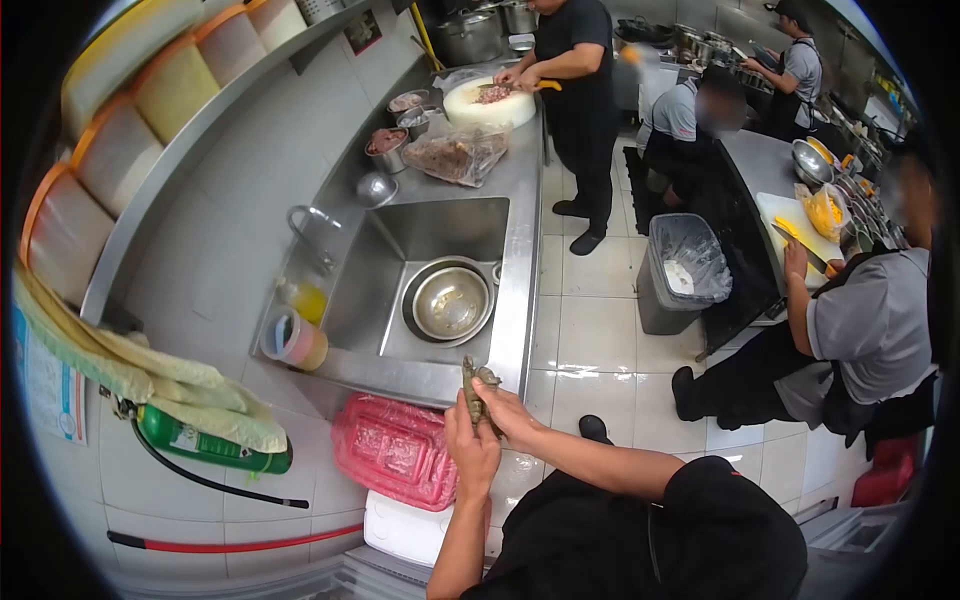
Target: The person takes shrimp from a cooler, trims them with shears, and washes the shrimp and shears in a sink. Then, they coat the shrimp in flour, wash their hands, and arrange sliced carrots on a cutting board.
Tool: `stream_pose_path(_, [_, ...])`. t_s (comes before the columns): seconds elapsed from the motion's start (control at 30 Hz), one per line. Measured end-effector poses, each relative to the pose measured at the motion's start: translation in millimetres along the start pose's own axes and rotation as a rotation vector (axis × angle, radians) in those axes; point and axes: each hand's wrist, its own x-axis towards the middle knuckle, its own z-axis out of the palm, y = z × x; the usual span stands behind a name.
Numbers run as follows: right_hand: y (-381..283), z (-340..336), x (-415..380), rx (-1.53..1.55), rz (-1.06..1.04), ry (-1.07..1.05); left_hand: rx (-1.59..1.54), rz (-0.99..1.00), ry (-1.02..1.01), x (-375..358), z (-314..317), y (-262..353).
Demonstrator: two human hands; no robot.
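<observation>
My two hands meet in front of me, above the near edge of the steel sink counter (520, 260). Together they hold a small grey-green thing that looks like a raw prawn (472, 384), standing upright between the fingers. My left hand (470, 450) grips its lower part from below. The fingers of my right hand (508, 410) pinch it from the right side. Below my hands sits a red plastic bag of packed goods (395, 450) on a white box (410, 528).
The sink (440, 240) holds nested steel bowls (450, 302). Bowls, a bagged pile (455, 155) and a round chopping block (488, 103) stand further along, where a person chops. A lined bin (685, 270) stands on the tiled floor. Other people work at the right counter.
</observation>
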Motion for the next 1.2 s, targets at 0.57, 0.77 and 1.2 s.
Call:
stream_pose_path(0.57, [-134, -137, 69, 0.113, -0.015, -0.004, 0.014, 0.043, -0.253, 98, 166, 59])
stream_pose_path(0.77, [-149, -110, 116, 0.106, 0.097, -0.086, 0.043, -0.119, -0.164, 131, 151, 39])
stream_pose_path(1.2, [-235, -154, 242, 0.011, 0.061, 0.046, -0.642, -0.806, 0.21, 364, 171, -145])
